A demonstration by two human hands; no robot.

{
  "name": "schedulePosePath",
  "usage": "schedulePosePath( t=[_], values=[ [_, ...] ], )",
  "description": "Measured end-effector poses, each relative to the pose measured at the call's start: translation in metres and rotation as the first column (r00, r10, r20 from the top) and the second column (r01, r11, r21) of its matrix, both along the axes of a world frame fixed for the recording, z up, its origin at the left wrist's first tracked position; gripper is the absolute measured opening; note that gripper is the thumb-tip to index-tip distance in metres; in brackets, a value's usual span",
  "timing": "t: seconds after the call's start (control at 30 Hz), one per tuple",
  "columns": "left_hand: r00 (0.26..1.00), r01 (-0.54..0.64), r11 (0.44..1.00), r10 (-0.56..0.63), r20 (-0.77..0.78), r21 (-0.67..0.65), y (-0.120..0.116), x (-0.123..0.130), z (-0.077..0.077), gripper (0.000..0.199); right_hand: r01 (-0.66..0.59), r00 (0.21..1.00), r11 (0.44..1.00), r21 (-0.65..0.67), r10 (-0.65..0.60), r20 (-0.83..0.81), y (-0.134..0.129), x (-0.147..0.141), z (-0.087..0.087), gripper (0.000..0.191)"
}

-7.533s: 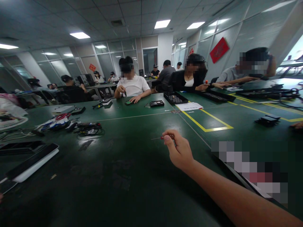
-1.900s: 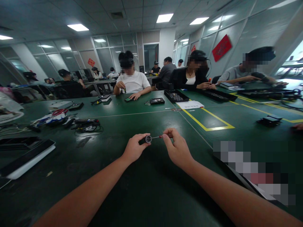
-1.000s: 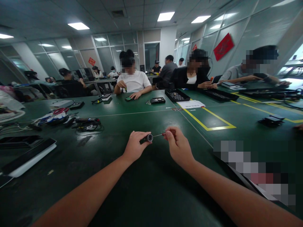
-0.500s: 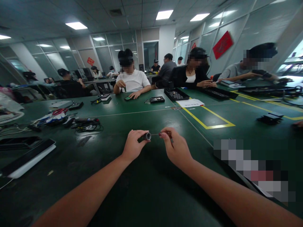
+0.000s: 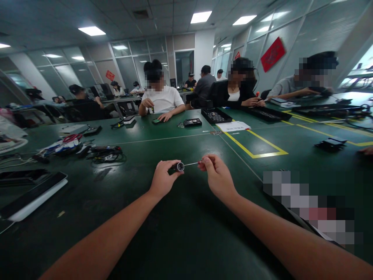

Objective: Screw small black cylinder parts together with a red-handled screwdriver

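Observation:
My left hand [image 5: 163, 177] is closed around a small dark cylinder [image 5: 180, 167] with a pale ring at its round end, which faces me. Its exact kind does not show. In my right hand [image 5: 218, 175] is a screwdriver [image 5: 191, 163] with a reddish handle, mostly covered by my fingers. The thin metal shaft points left and reaches the cylinder's ringed end; whether the tip goes inside cannot be made out. Both hands are held above the green tabletop [image 5: 175, 241].
At left lie a black-and-white flat device [image 5: 37, 196] and a tangle of black cables [image 5: 106, 154]. A small black device [image 5: 331, 144] lies at right, near yellow tape [image 5: 271, 155]. Black trays [image 5: 216, 116] stand at the far side, where a co-worker in white [image 5: 163, 97] sits.
My right hand has drawn slightly right and up, and more of the screwdriver's shaft shows, now tilted. My left hand keeps its hold on the cylinder and has shifted slightly left.

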State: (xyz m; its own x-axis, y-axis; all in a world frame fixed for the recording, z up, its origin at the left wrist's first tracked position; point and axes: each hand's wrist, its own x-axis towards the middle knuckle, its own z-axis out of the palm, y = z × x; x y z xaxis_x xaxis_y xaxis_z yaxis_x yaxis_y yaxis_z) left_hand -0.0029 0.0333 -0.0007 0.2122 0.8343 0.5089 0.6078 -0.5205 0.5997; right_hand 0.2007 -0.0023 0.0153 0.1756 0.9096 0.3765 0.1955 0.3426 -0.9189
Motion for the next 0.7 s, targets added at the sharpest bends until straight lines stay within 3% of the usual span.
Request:
schedulePosePath(
  t=[0.4,0.47,0.6,0.7],
  values=[
    [0.999,0.014,1.000,-0.013,-0.030,0.015,0.001,-0.001,-0.002,0.034,-0.036,0.998,0.999,0.031,0.034,0.053,-0.004,-0.002,0.002,0.026],
    [0.999,0.025,1.000,-0.024,-0.035,0.016,0.001,-0.001,-0.003,0.035,-0.030,0.999,1.000,0.001,0.030,-0.010,-0.001,-0.002,0.001,0.027],
    [0.999,0.020,1.000,-0.020,-0.048,-0.003,0.001,-0.001,-0.002,0.033,-0.064,0.956,0.983,-0.174,0.010,-0.292,0.011,0.002,-0.005,0.028],
    [0.998,0.010,1.000,-0.010,-0.056,-0.010,0.001,0.000,-0.001,0.032,-0.071,0.919,0.978,-0.197,-0.013,-0.393,0.016,0.005,-0.008,0.026]
  ],
)
